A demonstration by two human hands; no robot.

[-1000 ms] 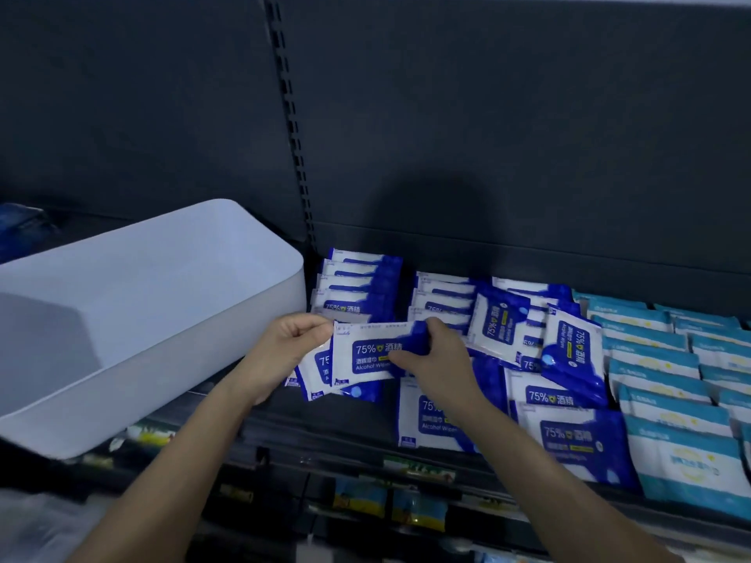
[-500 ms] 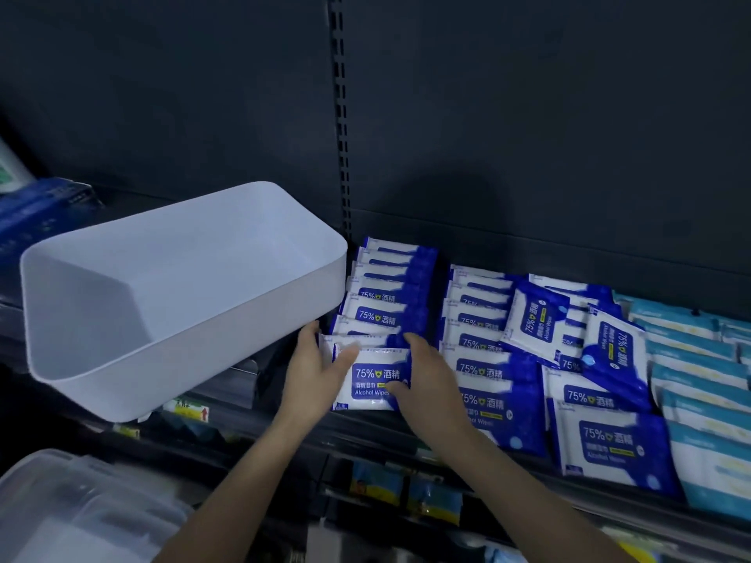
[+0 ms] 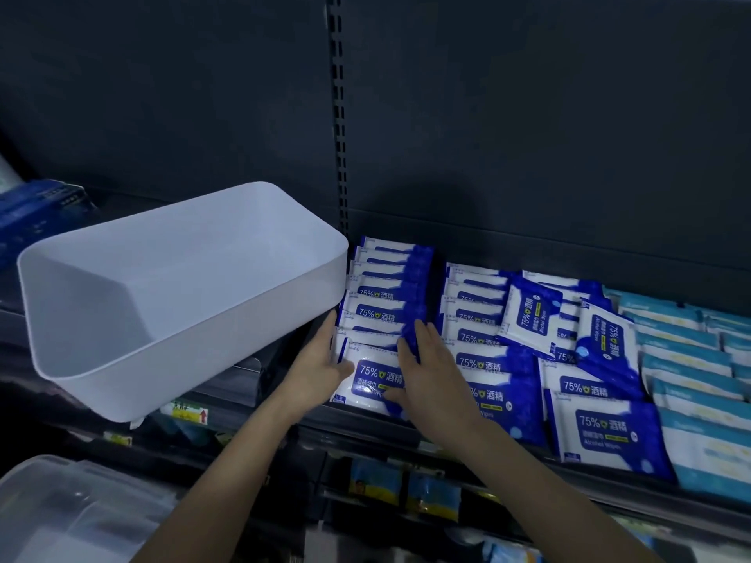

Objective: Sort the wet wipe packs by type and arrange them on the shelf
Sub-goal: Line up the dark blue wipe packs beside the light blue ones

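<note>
Wipe pack [image 3: 372,377] at shelf [image 3: 365,420] front, between flat, straight-fingered left hand [image 3: 321,367] and right hand [image 3: 430,371].

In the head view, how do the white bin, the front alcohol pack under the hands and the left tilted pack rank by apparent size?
1. white bin: clearly largest.
2-3. front alcohol pack and left tilted pack: look alike; the front one is nearer and partly covered, so not ranked.

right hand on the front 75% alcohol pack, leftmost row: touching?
Touching. The head view shows the right hand lying flat over the right end of the front alcohol pack, with its thumb on the label and no gap between them.
</note>
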